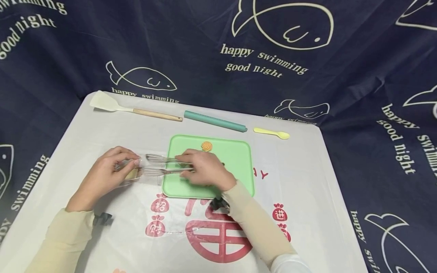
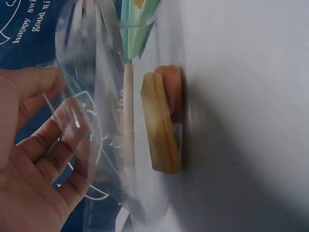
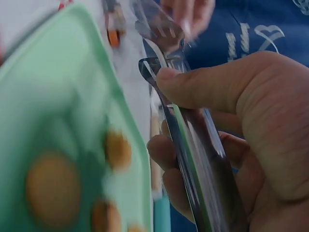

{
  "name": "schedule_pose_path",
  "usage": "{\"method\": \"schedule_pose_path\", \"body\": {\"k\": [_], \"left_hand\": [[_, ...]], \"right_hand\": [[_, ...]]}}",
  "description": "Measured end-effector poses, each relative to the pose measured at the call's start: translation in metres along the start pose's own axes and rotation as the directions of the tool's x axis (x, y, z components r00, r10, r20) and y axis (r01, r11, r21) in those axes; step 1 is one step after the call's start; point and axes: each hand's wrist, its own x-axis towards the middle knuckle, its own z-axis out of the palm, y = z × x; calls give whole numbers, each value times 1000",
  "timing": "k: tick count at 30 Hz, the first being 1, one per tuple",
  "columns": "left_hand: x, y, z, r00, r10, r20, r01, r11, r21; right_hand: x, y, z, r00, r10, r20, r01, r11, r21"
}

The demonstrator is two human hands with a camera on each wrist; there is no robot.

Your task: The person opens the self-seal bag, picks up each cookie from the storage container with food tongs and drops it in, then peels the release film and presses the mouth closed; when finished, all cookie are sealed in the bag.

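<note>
One clear bag (image 2: 108,96) sits left of centre in the head view, and we see the left hand (image 1: 104,174) pinching its film between thumb and fingers. Near the middle of the frame, the right hand (image 1: 208,168) grips the tongs (image 3: 215,169), thumb on one side and curled fingers on the other. We find the two arms of the tongs apart, their tips pointing left and overlapping the bag; how far inside they reach, we cannot tell. In the left wrist view, we make out a pale yellow bread piece (image 2: 159,125) at the middle, seen through the film, with an orange-brown piece (image 2: 172,92) just beside it. Below the right hand lies the green tray (image 1: 239,155), and near its top edge we notice an orange swirl (image 1: 206,146). Round brown cookies (image 3: 53,188) lie on the tray at the lower left of the right wrist view, too blurred for us to read closely. Across the far side of the white tabletop (image 1: 280,163) we see, from left to right, a spatula (image 1: 136,111), a teal tube (image 1: 215,121) and a yellow spoon (image 1: 271,133). Red print (image 1: 222,242) marks the lower middle of the frame, and dark blue cloth (image 1: 358,132) hangs behind.
</note>
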Motion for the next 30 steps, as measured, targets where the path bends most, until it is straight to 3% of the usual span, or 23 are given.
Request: {"method": "schedule_pose_path", "body": {"k": [4,8,15,21,30], "left_hand": [[0,0,3,1000,-16,13,16,1000,-11],[1,1,5,999,-39,33,40,999,-16],[2,0,10,999,-10,36,11,1000,-15],[3,1,10,1000,14,20,-14,1000,-5],[4,3,8,999,-19,43,19,1000,14]], "right_hand": [[-46,29,-13,994,61,-90,-60,998,21],[-98,55,-24,975,146,-168,-147,989,6],[-167,77,-39,945,284,-165,-287,958,5],[-191,77,-38,951,287,-114,-288,958,8],[-199,94,-45,946,308,-100,-307,951,23]]}}
